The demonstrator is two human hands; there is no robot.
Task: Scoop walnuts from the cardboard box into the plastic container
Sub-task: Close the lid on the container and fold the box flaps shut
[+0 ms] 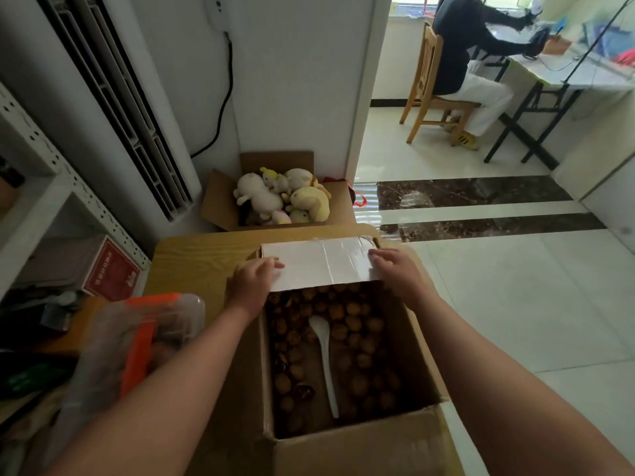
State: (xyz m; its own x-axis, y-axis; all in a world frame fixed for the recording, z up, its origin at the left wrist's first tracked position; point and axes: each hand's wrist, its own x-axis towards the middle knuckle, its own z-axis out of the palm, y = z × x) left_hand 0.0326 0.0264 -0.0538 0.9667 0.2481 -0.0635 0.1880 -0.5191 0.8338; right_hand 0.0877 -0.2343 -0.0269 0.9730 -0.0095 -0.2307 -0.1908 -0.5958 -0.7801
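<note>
- Your left grip (256, 278) and right grip (395, 269) lie open-fingered on the cardboard box (360, 451) flap (319, 262).
- Behind them, the spoon (324, 352) rests untouched among walnuts (357, 324); scooping looks unstarted.

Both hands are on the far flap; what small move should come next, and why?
Probably press the flap fully back with the left hand and right hand: it overhangs the walnuts, and the spoon lies untouched in the box.

Wooden table (192, 255) — cardboard box (343, 455) on it
</note>
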